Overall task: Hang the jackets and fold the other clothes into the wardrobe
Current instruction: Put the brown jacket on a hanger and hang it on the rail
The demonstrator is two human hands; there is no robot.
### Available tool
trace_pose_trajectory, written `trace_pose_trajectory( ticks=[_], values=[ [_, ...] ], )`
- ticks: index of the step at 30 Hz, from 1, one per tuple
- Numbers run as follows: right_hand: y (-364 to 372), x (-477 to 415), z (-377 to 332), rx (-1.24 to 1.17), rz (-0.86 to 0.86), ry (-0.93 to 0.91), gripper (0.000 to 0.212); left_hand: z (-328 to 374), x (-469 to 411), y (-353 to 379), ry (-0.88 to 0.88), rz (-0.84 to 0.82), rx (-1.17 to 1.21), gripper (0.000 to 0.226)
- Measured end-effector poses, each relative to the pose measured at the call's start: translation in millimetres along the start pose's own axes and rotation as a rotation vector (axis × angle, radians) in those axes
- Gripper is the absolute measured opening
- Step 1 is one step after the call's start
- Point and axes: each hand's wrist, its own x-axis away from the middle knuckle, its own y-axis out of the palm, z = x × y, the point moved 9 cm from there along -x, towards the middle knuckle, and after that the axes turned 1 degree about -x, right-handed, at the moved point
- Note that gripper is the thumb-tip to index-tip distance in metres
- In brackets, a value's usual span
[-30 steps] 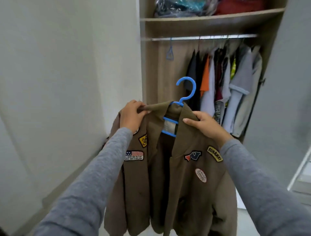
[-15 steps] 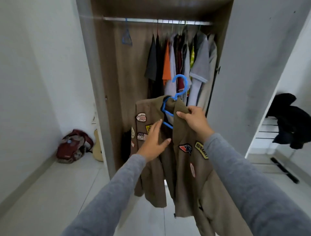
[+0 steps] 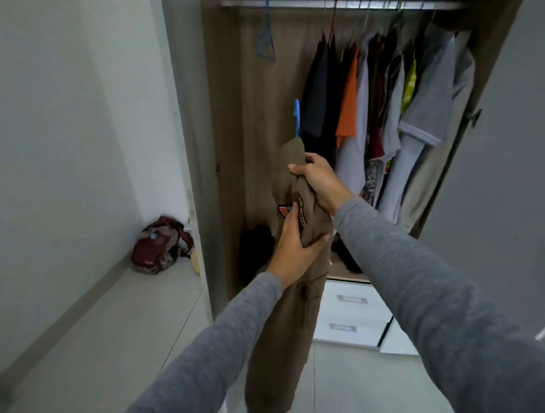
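Right hand point(image 3: 318, 181) and left hand point(image 3: 295, 250) grip jacket point(image 3: 283, 353); hanger point(image 3: 297, 118) mostly hidden.

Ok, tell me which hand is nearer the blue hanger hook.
Right. The right hand grips the brown jacket near its collar, just below the blue hanger hook; the left hand grips the jacket lower down, beneath the right hand.

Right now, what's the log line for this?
left hand: grips jacket | right hand: grips jacket top | hanger: below rail
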Motion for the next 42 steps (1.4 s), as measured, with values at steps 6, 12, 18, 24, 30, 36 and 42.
trace_pose_trajectory(
  ticks=[6,12,18,24,30,36,42],
  values=[
    [36,-96,-10,-0.006,-0.001,-0.050,0.029,-20,-92,-54,0.057,0.088,0.042,0.068],
    [53,-201,-51,-0.055,0.035,-0.179,0.028,-27,-207,-102,0.128,0.151,-0.033,0.079],
    [49,-264,-80,-0.086,0.028,-0.275,0.031,-24,-280,-108,0.199,0.174,-0.043,0.081],
    [46,-345,-118,-0.049,-0.003,-0.371,0.025,-12,-370,-112,0.317,0.198,-0.052,0.076],
    [22,-437,-159,-0.061,-0.011,-0.439,0.025,3,-479,-108,0.425,0.248,-0.102,0.080],
    [0,-524,-208,-0.024,-0.023,-0.473,0.031,21,-585,-107,0.475,0.270,-0.177,0.091],
    [-12,-589,-235,-0.015,0.003,-0.495,0.032,26,-660,-117,0.494,0.281,-0.183,0.092]
  ],
)
